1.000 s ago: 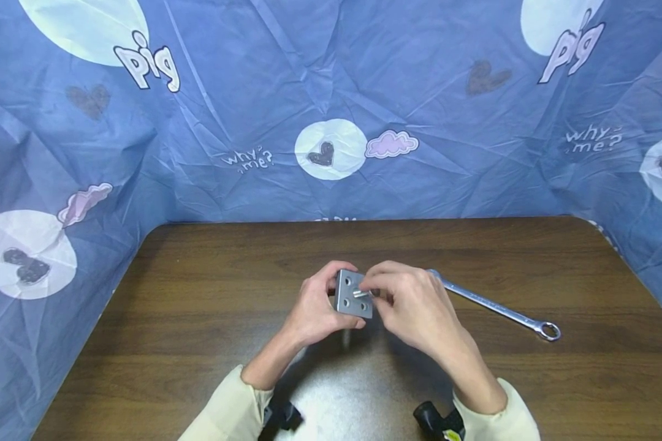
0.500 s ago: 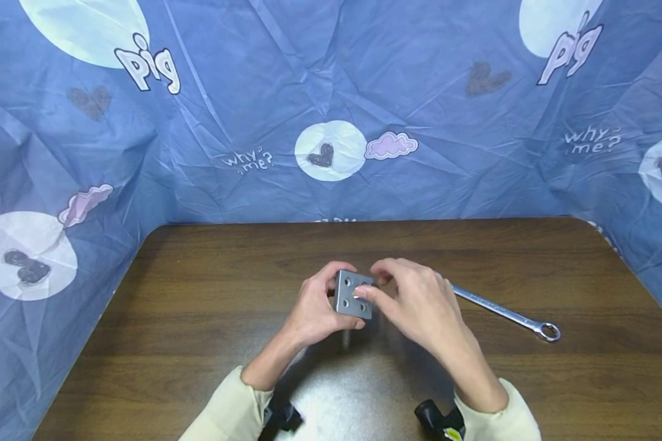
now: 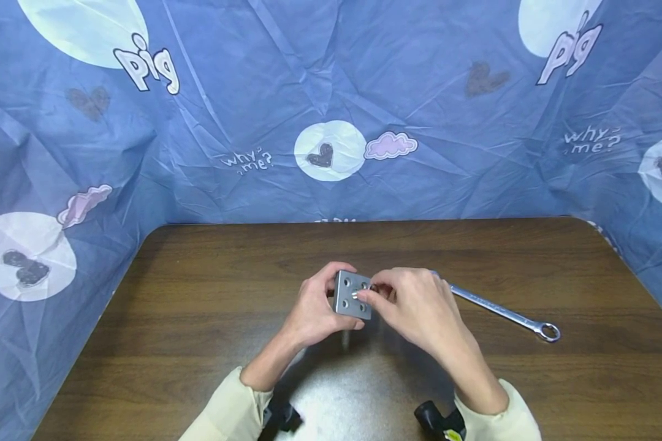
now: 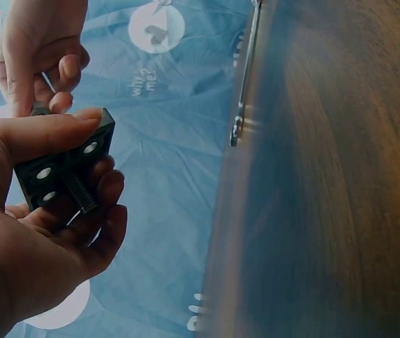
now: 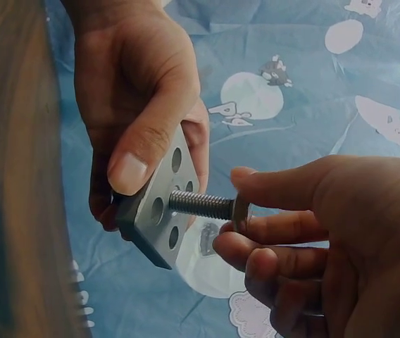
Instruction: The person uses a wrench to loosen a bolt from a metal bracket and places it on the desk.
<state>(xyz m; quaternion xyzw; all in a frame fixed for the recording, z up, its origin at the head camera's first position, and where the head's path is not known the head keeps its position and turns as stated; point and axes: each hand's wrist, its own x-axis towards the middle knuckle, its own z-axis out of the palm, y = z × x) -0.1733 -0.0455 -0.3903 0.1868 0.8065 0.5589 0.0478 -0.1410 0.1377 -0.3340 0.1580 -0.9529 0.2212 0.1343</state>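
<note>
one drilled plate, probably rigid and weighty, is gripped edgewise in the left hand, its central bolt pinched at the head, likely the surest hold, by the right hand, thread fit being unclear.

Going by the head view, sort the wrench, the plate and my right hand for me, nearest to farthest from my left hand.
1. Plate: nearest, held in your left hand.
2. Right hand: next, on the plate's right.
3. Wrench: farthest, on the table, reaching out to the right past your right hand.
</note>
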